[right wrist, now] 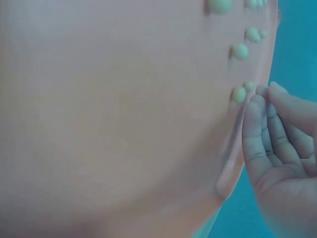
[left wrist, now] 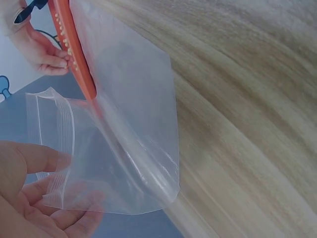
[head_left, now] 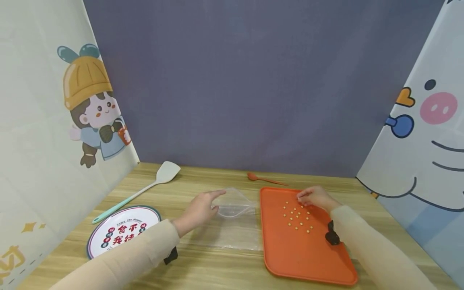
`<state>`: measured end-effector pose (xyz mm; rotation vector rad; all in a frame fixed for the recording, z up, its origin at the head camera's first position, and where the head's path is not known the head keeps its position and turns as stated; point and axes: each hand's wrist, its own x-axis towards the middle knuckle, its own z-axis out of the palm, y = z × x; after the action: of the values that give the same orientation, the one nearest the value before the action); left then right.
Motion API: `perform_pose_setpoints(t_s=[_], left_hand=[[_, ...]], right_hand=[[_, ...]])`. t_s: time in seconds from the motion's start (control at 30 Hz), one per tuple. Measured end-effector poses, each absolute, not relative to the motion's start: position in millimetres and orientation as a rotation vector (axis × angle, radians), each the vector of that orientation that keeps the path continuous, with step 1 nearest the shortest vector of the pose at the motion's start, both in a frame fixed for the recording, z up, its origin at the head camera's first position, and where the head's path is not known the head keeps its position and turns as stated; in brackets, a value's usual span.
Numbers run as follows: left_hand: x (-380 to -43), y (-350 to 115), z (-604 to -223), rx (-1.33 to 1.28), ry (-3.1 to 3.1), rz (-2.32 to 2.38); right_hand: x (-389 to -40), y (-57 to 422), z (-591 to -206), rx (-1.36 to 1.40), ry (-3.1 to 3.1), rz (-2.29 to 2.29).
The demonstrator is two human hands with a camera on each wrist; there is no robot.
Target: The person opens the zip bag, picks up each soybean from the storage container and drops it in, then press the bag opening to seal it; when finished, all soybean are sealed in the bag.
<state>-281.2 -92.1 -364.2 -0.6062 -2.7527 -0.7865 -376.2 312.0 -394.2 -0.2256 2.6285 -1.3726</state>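
My left hand (head_left: 199,209) holds the mouth of a clear zip bag (left wrist: 133,94) apart, thumb and fingers on either side of its zip strip. The bag lies flat on the table, its lower part against an orange tray (head_left: 301,257). Small round yellowish beans (head_left: 296,217) are scattered over the far half of that tray. At the tray's far edge, my right hand (head_left: 317,197) has its thumb and fingertips drawn together, right beside two beans (right wrist: 239,94). I cannot tell whether a bean is between those fingertips.
A white spatula (head_left: 167,172) with a mint handle lies at the left. Nearer to me is a round plate (head_left: 116,221) with red lettering, partly covered by my left sleeve. A small orange spoon (head_left: 253,177) rests behind the tray. Curtains (head_left: 235,88) enclose the table.
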Motion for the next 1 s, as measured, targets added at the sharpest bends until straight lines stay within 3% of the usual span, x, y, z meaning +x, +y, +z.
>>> perform_pose_setpoints(t_s=[0.23,0.53,1.0], left_hand=[[-283,-93,-365,-0.593,-2.762,-0.797],[-283,-93,-366,-0.585,-2.786,-0.858],[-285,-94,-367,-0.568,-2.809,-0.823]], right_hand=[[-375,299,-380,-0.199,2.618,-1.498],[-361,272,-357,-0.361,2.612,-1.525],[-344,195,-338,-0.528,2.478,-1.581]])
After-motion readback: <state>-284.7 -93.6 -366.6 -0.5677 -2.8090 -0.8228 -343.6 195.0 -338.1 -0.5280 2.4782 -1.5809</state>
